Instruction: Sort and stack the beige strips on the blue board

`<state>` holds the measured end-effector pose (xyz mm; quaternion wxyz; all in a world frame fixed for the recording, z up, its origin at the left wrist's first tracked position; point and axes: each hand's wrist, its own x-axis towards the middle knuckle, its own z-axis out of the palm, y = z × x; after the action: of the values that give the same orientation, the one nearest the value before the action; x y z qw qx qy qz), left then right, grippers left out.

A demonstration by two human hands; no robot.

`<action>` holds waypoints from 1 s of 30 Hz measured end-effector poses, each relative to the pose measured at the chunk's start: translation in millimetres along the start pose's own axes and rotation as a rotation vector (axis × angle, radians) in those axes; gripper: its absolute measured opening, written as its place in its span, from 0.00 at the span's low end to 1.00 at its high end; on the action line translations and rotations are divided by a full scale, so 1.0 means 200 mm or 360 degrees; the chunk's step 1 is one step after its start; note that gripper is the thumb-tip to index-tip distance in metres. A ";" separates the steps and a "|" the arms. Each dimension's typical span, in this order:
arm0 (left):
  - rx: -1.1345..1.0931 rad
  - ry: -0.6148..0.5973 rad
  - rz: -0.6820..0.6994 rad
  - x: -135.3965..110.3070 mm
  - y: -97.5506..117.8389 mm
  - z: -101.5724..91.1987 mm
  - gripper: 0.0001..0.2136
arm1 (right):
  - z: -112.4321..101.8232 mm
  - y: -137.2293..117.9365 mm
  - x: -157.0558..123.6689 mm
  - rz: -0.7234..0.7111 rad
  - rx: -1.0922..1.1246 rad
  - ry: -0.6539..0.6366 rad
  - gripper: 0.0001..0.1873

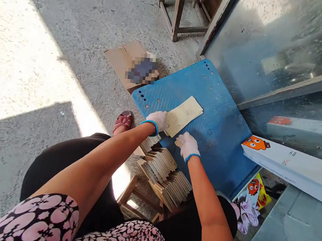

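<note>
Thin cream rectangular sheets (186, 113), at least two in a slightly offset stack, lie on the blue plastic tabletop (222, 114). My left hand (157, 120), in a white glove with a blue cuff, grips their left end, thumb on top. Just off the near corner of the sheets is my right hand (188, 145), gloved the same way, its fingers stretched out and nothing visible in them. Below the table's near edge, by my knees, several thin grey-brown slats (160, 165) stand in packed rows; my arms do not cover them.
On the right, a long white box (285, 163) with an orange cartoon overlaps the table edge, near a grey metal surface (292, 227). A glass panel (278, 44) leans behind. Flattened cardboard (123, 63) with a blurred item lies on the floor; a wooden stool (177, 14) stands beyond.
</note>
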<state>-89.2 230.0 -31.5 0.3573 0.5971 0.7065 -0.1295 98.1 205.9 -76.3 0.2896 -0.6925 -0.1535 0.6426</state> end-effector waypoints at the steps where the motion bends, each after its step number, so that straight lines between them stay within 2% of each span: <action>1: -0.0019 -0.0017 0.0000 0.03 0.00 0.02 0.27 | 0.04 0.00 0.02 0.0039 0.0016 0.0006 0.05; 5: -0.0133 -0.0018 -0.0014 0.12 0.02 0.07 0.27 | 0.15 -0.02 0.06 0.0105 0.0140 -0.0049 0.06; 10: -0.0237 0.0035 -0.0097 0.16 0.02 0.08 0.29 | 0.21 -0.02 0.09 0.0110 0.0189 -0.0013 0.08; 18: -0.0449 0.0091 -0.0297 0.18 0.03 0.06 0.29 | 0.19 0.01 0.15 0.0213 0.0314 0.0071 0.14; 23: -0.0492 0.0094 -0.0427 0.21 0.04 0.06 0.28 | 0.16 0.04 0.17 0.0153 0.0342 0.0013 0.16; 27: -0.0471 0.0092 -0.0422 0.24 0.04 0.06 0.28 | 0.13 0.06 0.19 0.0161 0.0393 -0.0068 0.16; 30: -0.0472 0.0064 -0.0417 0.27 0.04 0.06 0.31 | 0.12 0.06 0.20 0.0210 0.0410 -0.0049 0.16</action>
<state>-79.6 264.6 -74.0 0.4073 0.4434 0.7964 -0.0575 78.4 224.4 -116.3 0.3310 -0.6483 -0.0282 0.6851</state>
